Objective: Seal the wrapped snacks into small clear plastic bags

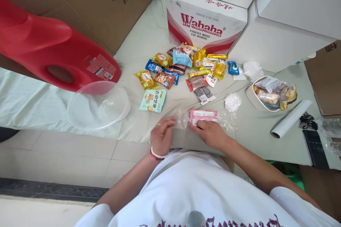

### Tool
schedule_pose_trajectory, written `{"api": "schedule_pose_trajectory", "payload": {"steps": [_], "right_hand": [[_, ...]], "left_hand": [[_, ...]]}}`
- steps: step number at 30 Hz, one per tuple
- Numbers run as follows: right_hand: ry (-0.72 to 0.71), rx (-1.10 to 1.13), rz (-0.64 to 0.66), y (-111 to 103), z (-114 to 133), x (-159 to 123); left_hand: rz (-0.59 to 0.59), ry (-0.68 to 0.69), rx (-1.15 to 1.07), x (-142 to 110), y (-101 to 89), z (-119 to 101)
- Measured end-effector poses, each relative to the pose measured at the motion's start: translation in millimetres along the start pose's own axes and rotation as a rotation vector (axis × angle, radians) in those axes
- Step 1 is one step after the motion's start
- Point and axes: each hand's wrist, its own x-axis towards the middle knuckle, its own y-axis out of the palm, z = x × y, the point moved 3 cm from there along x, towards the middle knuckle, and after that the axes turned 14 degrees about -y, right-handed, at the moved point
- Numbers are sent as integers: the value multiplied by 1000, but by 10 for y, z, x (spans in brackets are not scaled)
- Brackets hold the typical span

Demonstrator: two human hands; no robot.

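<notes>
A pink-and-white packet (203, 114) lies on a stretch of clear plastic film (182, 117) at the table's front edge. My right hand (209, 133) is closed on the packet's near side, fingers bent over it. To the left, my left hand (162, 136), slightly blurred, has its fingers drawn together at the film's left end. It wears a ring and a white beaded bracelet. Just beyond my hands lie a mint-green snack pouch (153, 100) and a crumpled ball of clear film (232, 102). The film also extends right of the packet, loose and wrinkled.
Several wrapped snacks (181, 58) are heaped before a Wahaha carton (205, 21). Left stand a clear bowl (80, 111) and a red jug (87, 49). Right are a white container (253, 99) of snacks, a white roll (291, 118), keys (307, 121) and a black phone-like object (315, 149).
</notes>
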Motion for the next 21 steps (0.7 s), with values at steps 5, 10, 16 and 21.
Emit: {"api": "schedule_pose_trajectory", "payload": {"steps": [5,10,16,21], "right_hand": [[73,74,-18,-61,27,14],[77,141,-74,-102,23,-21],[80,315,-290,-48,60,-97],[115,399,-551,-124,-46,-482]], "left_hand": [[-37,-178,384,146,40,-54],[66,-220,159,116,154,-294],[257,74,102,90,508,-669],[355,238,283,136,693,-722]]}}
